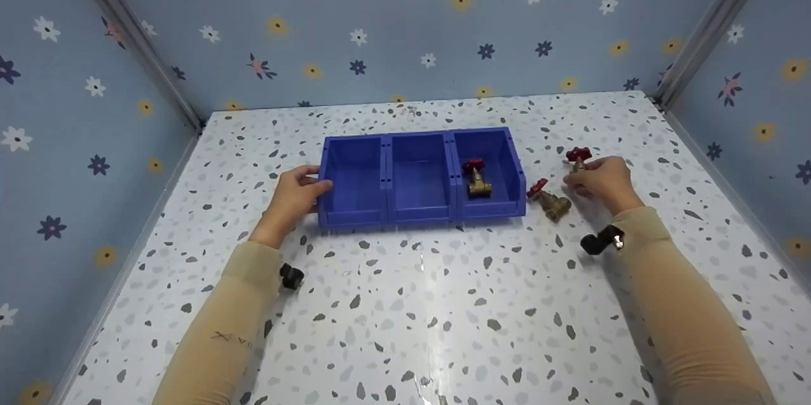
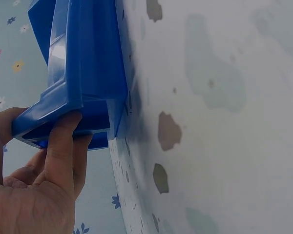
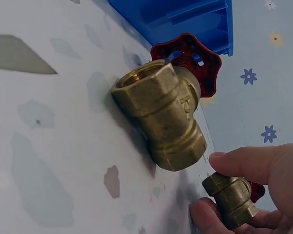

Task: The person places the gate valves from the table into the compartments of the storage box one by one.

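A blue three-compartment bin (image 1: 419, 215) sits on the table, a brass gate valve (image 1: 479, 188) with a red handwheel lying in its right compartment. My left hand (image 1: 293, 197) grips the bin's left side, thumb at the rim and fingers around the wall, as the left wrist view shows. To the right of the bin, my right hand (image 1: 605, 182) pinches a second gate valve (image 3: 230, 199) between thumb and fingers, its red wheel pointing away from the palm. A third gate valve (image 3: 161, 112) lies on the table between the bin and that hand.
The bin's left compartment (image 1: 355, 177) and middle compartment (image 1: 419, 173) show bare floors. Flower-patterned panels (image 1: 412, 25) enclose the speckled white table (image 1: 393, 310) at the back and both sides. Metal posts (image 1: 716, 25) stand at the back corners.
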`<state>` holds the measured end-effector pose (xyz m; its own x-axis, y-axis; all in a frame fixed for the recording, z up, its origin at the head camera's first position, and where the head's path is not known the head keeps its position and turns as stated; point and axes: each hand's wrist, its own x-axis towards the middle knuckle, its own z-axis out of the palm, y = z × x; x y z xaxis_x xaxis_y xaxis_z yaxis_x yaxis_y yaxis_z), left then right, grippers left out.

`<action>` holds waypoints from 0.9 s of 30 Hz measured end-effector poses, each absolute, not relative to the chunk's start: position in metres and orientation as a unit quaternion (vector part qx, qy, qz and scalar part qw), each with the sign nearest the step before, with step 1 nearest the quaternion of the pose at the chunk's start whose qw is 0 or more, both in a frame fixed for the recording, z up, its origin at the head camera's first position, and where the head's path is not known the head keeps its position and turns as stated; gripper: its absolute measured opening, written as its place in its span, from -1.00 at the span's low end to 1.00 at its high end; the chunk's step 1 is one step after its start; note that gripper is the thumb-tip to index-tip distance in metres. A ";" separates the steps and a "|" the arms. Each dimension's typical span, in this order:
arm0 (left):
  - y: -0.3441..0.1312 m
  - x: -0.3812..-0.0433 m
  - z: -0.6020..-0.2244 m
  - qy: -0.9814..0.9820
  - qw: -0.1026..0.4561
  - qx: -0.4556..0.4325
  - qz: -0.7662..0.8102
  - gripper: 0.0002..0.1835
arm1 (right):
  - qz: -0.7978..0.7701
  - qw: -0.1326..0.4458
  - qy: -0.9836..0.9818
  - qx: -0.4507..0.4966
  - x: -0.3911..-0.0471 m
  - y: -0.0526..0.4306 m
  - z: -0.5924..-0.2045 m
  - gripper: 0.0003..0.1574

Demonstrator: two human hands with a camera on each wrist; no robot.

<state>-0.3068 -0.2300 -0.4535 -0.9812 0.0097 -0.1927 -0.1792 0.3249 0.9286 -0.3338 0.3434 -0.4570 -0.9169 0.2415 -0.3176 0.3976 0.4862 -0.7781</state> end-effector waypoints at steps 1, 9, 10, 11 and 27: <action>-0.230 -0.307 -0.454 0.809 0.081 -0.052 0.580 -0.41 | -0.477 0.081 0.855 0.188 -0.334 0.343 -0.457 -0.06; -0.229 -0.307 -0.455 0.808 0.081 -0.054 0.581 -0.40 | -0.499 0.058 0.845 0.185 -0.331 0.342 -0.455 -0.11; -0.229 -0.306 -0.455 0.809 0.081 -0.054 0.580 -0.40 | -0.496 0.055 0.847 0.184 -0.331 0.341 -0.454 -0.13; -0.229 -0.306 -0.455 0.811 0.081 -0.053 0.578 -0.40 | -0.492 0.052 0.849 0.184 -0.330 0.340 -0.453 -0.14; -0.229 -0.305 -0.455 0.811 0.075 -0.052 0.578 -0.43 | -0.478 0.035 0.862 0.166 -0.325 0.328 -0.436 -0.06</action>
